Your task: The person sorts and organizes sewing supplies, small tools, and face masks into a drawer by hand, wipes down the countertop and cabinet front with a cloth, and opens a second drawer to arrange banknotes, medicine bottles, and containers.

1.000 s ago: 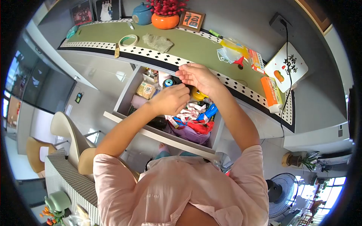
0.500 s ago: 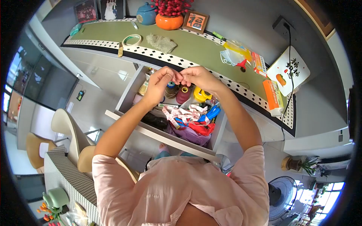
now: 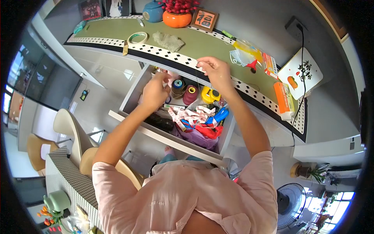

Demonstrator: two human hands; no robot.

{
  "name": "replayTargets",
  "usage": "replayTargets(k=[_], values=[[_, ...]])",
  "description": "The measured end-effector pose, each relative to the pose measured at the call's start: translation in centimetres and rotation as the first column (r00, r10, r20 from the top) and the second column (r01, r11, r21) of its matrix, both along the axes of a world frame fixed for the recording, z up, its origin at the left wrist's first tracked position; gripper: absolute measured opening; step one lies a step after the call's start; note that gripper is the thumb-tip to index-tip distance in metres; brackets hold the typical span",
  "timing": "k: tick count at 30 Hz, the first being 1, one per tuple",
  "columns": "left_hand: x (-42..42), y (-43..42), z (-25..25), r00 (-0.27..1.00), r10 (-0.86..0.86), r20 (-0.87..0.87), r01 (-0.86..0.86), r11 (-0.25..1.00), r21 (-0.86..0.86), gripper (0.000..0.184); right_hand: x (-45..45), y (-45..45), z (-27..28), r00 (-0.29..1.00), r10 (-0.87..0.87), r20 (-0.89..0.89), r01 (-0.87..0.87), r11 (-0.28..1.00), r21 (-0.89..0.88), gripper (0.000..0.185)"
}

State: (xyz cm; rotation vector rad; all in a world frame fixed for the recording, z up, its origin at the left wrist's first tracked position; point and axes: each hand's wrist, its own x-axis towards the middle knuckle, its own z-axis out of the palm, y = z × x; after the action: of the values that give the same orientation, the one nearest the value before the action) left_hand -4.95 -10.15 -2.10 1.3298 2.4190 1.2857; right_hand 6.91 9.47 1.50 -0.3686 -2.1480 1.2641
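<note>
My right hand (image 3: 217,73) is raised over the drawer's back edge, thumb and forefinger pinched on a thin dark thread (image 3: 198,80) that seems to hang below the fingertips. My left hand (image 3: 155,93) is over the left of the open drawer (image 3: 130,99), its fingers curled together; what they hold, if anything, is hidden. Between the hands stand a dark thread spool with a blue top (image 3: 178,85) and a maroon thread spool (image 3: 190,94). A yellow tape measure (image 3: 210,94) lies right of them. Nearer me is a crumpled pale measuring tape (image 3: 191,117).
Red cloth (image 3: 210,132), purple cloth (image 3: 196,139) and a black bag (image 3: 159,121) fill the drawer's front. On the counter (image 3: 117,33) lie a tape roll (image 3: 137,38), a grey-green cloth (image 3: 168,41) and an orange box (image 3: 283,97). Chairs (image 3: 72,130) stand left.
My hands were together at the fingertips over the drawer and have come apart. The left moved down and left, the right moved up and right.
</note>
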Motion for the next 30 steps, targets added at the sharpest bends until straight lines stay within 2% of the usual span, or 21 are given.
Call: replayTargets(k=[2, 3, 6, 10, 15, 18, 19, 22, 26, 27, 30], values=[[-1.6, 0.7, -3.6, 0.996, -0.049, -0.081, 0.034, 0.983, -0.18, 0.052, -0.7, -1.0, -1.1, 0.996, 0.056, -0.072, -0.075, 0.952, -0.298, 0.013], [-0.4, 0.8, -1.0, 0.989, -0.109, -0.1, 0.068, 0.936, -0.346, 0.059, -0.7, -1.5, -1.3, 0.993, 0.095, -0.067, -0.112, 0.935, -0.336, 0.014], [-1.4, 2.7, -4.4, 0.992, -0.089, -0.084, 0.048, 0.915, -0.401, 0.068, -0.8, -2.5, -2.7, 0.988, 0.129, -0.083, -0.151, 0.918, -0.367, 0.015], [-1.2, 2.7, -4.7, 0.994, -0.105, 0.031, 0.109, 0.965, -0.239, 0.063, -0.4, -3.3, -4.0, 0.993, 0.11, -0.032, -0.115, 0.94, -0.321, 0.015], [-1.8, 1.1, -3.6, 0.961, -0.17, 0.22, 0.197, 0.975, -0.106, 0.057, -0.4, -4.1, -3.7, 0.999, 0.03, -0.013, -0.03, 0.999, -0.023, 0.018], [-3.2, -0.1, -3.2, 0.858, -0.305, 0.413, 0.279, 0.952, 0.124, 0.055, -0.8, -4.6, -3.2, 0.995, 0.034, -0.089, -0.031, 0.999, 0.043, 0.019], [-3.3, -0.5, -2.6, 0.786, -0.335, 0.519, 0.295, 0.942, 0.162, 0.054, -1.0, -4.9, -2.7, 0.994, 0.04, -0.106, -0.035, 0.998, 0.047, 0.019], [-3.3, -1.1, -1.0, 0.681, -0.374, 0.63, 0.287, 0.927, 0.241, 0.055, -1.9, -5.3, -2.2, 0.993, 0.054, -0.11, -0.047, 0.997, 0.062, 0.02], [-3.9, -1.3, -2.0, 0.59, -0.395, 0.704, 0.257, 0.918, 0.3, 0.065, -2.1, -6.1, -0.6, 0.994, 0.073, -0.083, -0.074, 0.997, -0.001, 0.021], [-3.8, -1.3, -1.8, 0.604, -0.394, 0.692, 0.265, 0.919, 0.292, 0.066, -2.1, -6.2, -0.3, 0.994, 0.081, -0.073, -0.084, 0.996, -0.027, 0.022], [-3.2, -1.3, -1.1, 0.63, -0.402, 0.665, 0.288, 0.916, 0.281, 0.067, -2.2, -6.2, -0.1, 0.996, 0.086, -0.029, -0.084, 0.993, 0.079, 0.022]])
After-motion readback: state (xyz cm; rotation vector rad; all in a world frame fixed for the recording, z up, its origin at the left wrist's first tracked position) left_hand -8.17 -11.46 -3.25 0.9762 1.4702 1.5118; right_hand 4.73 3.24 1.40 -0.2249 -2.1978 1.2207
